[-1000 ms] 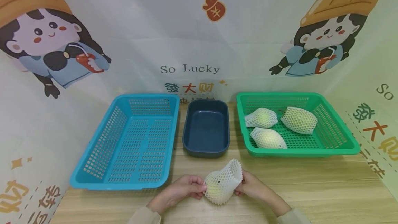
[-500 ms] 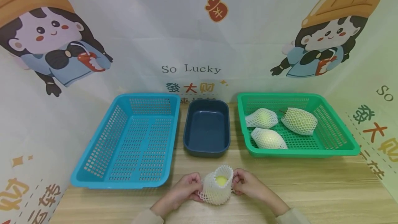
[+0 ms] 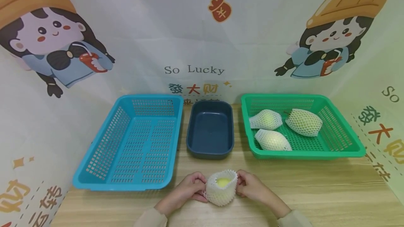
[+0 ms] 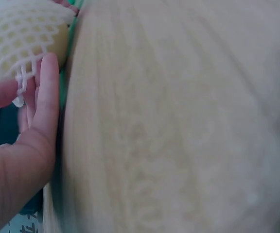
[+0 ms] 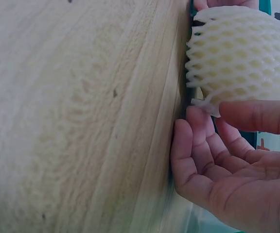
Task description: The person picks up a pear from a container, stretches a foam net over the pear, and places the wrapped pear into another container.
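Note:
A pale yellow fruit [image 3: 222, 183] stands on the table in a white foam net [image 3: 221, 196], whose wide mouth faces up. My left hand [image 3: 191, 187] pinches the net's edge on the left side; in the left wrist view, a strand of the foam net [image 4: 22, 77] lies between thumb and fingers. On the other side my right hand [image 3: 250, 186] pinches the net too. In the right wrist view the foam net [image 5: 242, 53] is caught between thumb and fingertip, with the other fingers curled below. The fruit's lower part shows only through the mesh.
A blue perforated basket [image 3: 127, 187] stands at the left. Behind the hands is a dark blue tray [image 3: 210, 132]. At the right, a green basket [image 3: 309, 154] holds three net-wrapped fruits, including one with a stem [image 3: 303, 122]. A printed cloth [image 3: 142, 59] hangs behind.
The netted fruit has turned from lying tilted to upright, so the net's mouth now faces up and the yellow fruit shows inside. The net's rim has lowered and widened. Both hands keep hold.

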Demonstrator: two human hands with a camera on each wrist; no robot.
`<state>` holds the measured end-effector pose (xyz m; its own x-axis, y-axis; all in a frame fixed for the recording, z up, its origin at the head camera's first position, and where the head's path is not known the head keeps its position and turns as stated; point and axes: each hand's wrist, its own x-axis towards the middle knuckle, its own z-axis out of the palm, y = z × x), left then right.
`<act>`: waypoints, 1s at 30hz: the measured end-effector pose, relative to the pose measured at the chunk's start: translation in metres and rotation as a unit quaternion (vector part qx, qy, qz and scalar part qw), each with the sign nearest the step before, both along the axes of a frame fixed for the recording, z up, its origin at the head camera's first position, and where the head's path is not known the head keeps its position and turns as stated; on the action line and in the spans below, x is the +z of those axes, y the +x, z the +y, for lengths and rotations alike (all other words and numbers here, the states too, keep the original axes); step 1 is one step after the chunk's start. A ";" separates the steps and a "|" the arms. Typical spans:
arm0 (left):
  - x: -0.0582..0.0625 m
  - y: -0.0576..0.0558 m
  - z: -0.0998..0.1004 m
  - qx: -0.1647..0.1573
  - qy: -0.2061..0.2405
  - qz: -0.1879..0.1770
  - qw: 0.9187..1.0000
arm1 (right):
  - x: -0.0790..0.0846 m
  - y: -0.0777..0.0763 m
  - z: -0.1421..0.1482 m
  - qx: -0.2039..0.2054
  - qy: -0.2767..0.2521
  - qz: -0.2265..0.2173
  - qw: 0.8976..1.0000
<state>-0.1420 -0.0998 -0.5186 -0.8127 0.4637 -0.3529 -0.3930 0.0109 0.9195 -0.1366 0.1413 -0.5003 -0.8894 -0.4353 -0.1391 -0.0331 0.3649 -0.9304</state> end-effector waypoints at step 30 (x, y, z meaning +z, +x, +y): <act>0.000 0.003 0.006 -0.046 0.072 -0.014 0.996 | 0.063 0.017 -0.004 -0.081 0.219 0.416 0.879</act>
<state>-0.1386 -0.0935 -0.5188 -0.7560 0.5826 -0.2984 -0.4210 -0.0837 0.9032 -0.1198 0.1373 -0.4374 -0.8083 -0.3608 0.4653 -0.5502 0.7442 -0.3787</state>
